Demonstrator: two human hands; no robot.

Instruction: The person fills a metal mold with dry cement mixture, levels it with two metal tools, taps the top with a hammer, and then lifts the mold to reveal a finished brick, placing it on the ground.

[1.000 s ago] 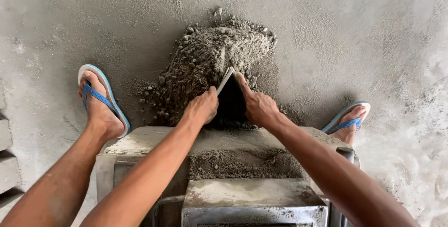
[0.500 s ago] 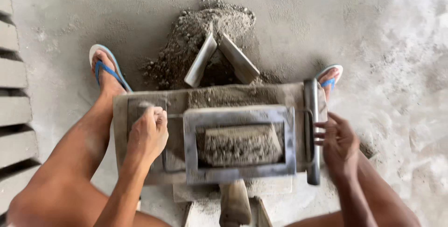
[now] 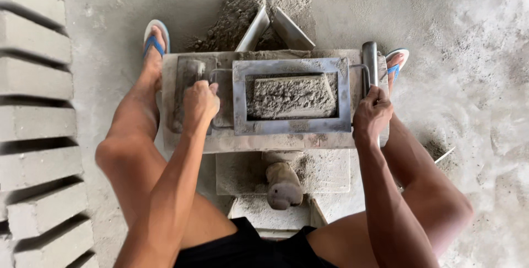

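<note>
Scanning leftward first: grey cast blocks (image 3: 33,114) are drying in rows on floor. We are wrapping left hand (image 3: 199,103) around left handle (image 3: 187,80) of steel brick mould (image 3: 292,96), grip closed tight. Mould is sitting on press between our knees, packed with damp mortar (image 3: 291,96); likely heavy, rigid, gritty, best lifted evenly by side handles. Right hand (image 3: 372,116) is clasping right bar handle (image 3: 370,61), grip curled shut, both arms reaching forward.
</note>
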